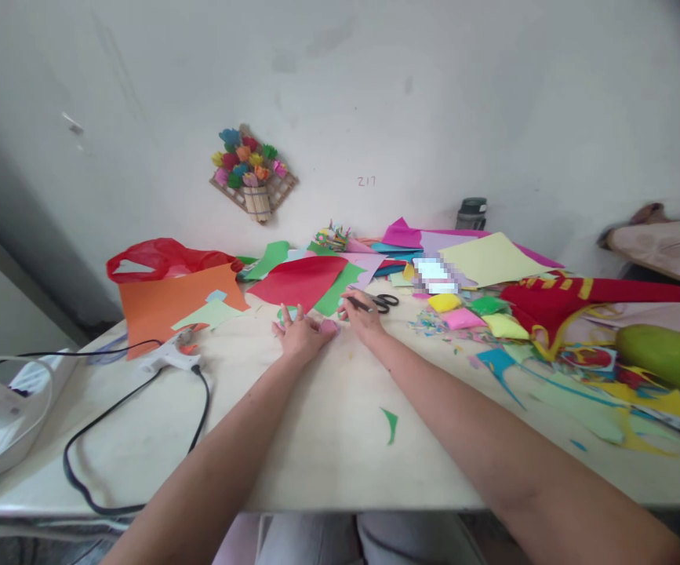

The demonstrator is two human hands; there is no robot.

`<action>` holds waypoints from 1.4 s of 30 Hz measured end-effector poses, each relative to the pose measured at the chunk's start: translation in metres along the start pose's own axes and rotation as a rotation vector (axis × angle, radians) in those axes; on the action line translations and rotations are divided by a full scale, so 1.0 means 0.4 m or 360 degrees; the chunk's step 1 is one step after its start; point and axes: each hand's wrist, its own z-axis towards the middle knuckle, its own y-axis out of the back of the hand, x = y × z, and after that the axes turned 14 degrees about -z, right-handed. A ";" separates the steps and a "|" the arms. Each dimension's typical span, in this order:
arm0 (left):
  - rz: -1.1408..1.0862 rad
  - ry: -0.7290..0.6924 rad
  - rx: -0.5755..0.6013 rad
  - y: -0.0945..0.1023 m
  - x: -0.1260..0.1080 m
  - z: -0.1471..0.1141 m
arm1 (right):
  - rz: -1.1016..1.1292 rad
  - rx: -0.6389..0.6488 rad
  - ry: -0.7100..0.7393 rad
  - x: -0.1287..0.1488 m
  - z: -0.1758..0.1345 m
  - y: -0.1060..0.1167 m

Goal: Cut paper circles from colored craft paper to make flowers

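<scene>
My left hand (301,337) lies on the pale tabletop with its fingers spread. Its thumb side touches a small pink piece (329,326), probably paper. Beside the left fingers is a small green and white piece (287,315), partly covered by them. Close by on the right, my right hand (366,318) is closed around a dark pen (358,304), which slants toward the pink piece. Scissors with black handles (385,302) lie just behind the right hand, their blades hidden. Red paper (298,281) and green paper (340,289) lie beyond both hands.
A white glue gun (172,355) with a black cord rests at left, near a power strip (16,416). Orange paper (180,302) and a red bag (169,257) lie behind it. Scraps, colored packets (463,318) and a green fruit (669,357) crowd the right.
</scene>
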 end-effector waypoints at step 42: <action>-0.0849 -0.0153 -0.0283 0.025 0.038 0.008 | -0.0231 0.0067 0.0312 -0.043 0.063 0.154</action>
